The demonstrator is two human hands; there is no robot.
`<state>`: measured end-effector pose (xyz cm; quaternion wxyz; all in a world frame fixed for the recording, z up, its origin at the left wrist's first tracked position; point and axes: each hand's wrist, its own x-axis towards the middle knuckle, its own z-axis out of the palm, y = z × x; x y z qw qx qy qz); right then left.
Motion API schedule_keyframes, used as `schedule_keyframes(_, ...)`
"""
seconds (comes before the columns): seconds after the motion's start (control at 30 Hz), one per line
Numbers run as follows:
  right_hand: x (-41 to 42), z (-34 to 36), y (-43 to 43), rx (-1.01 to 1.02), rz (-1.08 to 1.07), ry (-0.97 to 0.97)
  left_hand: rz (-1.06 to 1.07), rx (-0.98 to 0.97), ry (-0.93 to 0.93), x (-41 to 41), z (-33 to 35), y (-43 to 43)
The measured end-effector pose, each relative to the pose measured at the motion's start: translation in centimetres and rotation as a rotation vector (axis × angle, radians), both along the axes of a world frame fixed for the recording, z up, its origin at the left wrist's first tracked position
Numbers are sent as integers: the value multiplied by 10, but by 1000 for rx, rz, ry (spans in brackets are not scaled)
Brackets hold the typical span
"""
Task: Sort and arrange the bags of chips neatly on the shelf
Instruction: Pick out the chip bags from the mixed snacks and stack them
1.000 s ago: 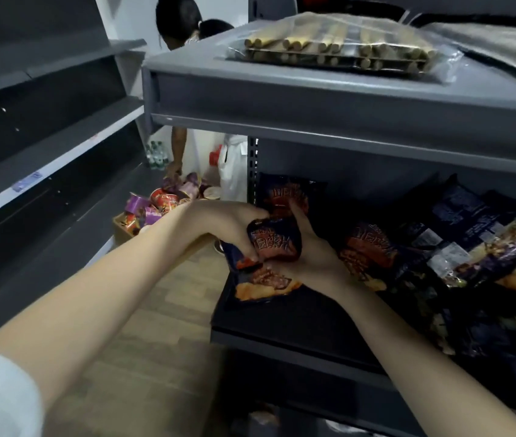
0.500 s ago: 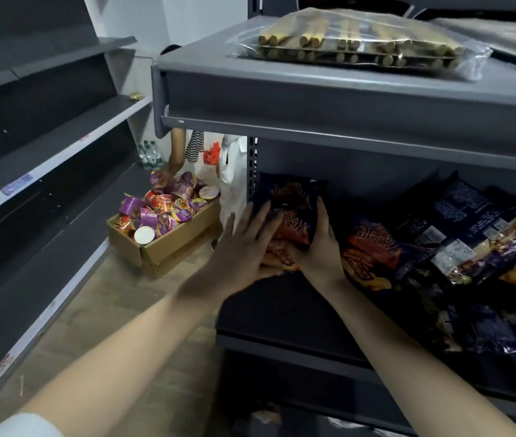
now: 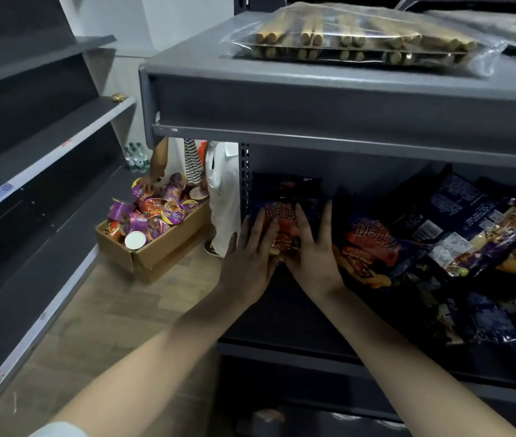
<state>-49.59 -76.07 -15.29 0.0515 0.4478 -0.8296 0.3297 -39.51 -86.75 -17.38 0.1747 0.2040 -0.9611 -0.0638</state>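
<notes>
- Your left hand (image 3: 247, 266) and right hand (image 3: 311, 253) are both flat and spread, fingers straight. Neither curls round anything; they press on the front of one chip bag (image 3: 283, 217).
- That bag stands upright at the far left end of the shelf (image 3: 281, 316), close to the perforated upright post (image 3: 244, 171). Your left fingers lie along its left edge and your right palm covers its lower right. This looks meant to square the bag up and keep it from tipping forward.
- A dark bag top (image 3: 285, 184) shows above and behind it. This is probably a second bag, so you seem to be starting a row from front to back.
- Just right of your right hand lies a slumped bag (image 3: 367, 244) of the same red-lettered kind. It is the nearest one in the loose heap (image 3: 458, 234).
- The heap is unsorted, its bags overlapping at odd angles. At least five show, but the exact count cannot be told.
- Counted: two hands, one bag under them, one likely behind it.
- The upper shelf (image 3: 313, 99) carries one clear pack of wafer rolls (image 3: 360, 36).
- One cardboard box (image 3: 159, 257) of cup noodles sits on the floor, with another person (image 3: 222, 190) reaching into it.
</notes>
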Motion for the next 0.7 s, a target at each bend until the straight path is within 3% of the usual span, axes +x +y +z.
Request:
schedule_keyframes(0.13, 5, -4, 4, 179, -17, 150, 12, 14, -8, 1, -8, 1)
schedule_keyframes(0.37, -3, 0, 5, 396, -3, 99, -5, 55, -55, 2, -16, 0)
schedule_keyframes(0.7, -4, 1, -1, 440, -32, 25, 18, 70, -169, -2, -8, -1)
